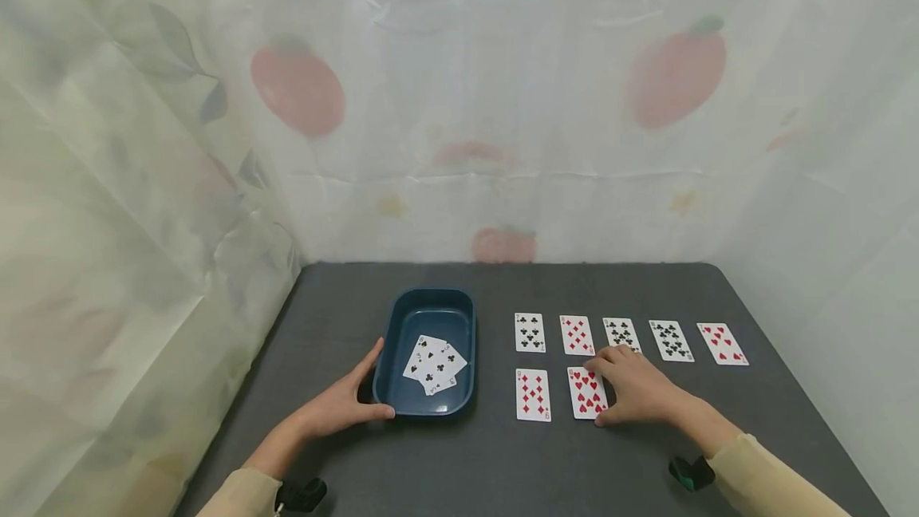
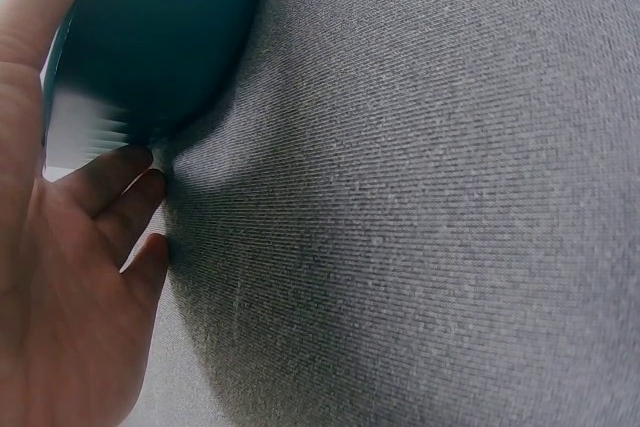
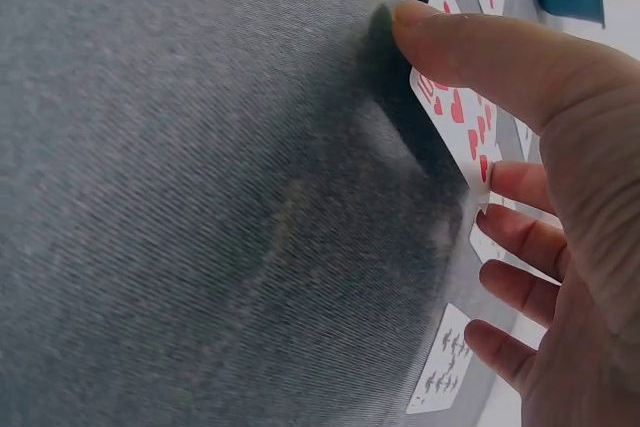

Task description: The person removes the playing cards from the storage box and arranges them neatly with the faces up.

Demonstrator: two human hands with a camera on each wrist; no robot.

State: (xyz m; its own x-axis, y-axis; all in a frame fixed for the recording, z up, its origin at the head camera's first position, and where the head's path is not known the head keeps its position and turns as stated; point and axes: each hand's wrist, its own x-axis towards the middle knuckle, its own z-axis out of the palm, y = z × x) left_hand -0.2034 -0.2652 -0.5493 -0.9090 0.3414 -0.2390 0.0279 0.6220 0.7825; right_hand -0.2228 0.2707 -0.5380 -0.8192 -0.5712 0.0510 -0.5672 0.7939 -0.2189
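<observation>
On the table (image 1: 459, 461), a tray (image 1: 439, 299) with cards (image 1: 429, 353) in it stands left of two card rows (image 1: 577, 336).

Blue tray (image 1: 439, 321), upright, ten of hearts (image 1: 587, 396) to its right, face up, apparently tilted

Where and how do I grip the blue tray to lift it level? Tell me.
Best, probably, by the rim midway along both long sides: left hand from the left, right hand from the right, once free of the card it pinches. The blue tray runs longer front to back, its walls stand all round, and table shows between its right side and the laid-out cards.
</observation>
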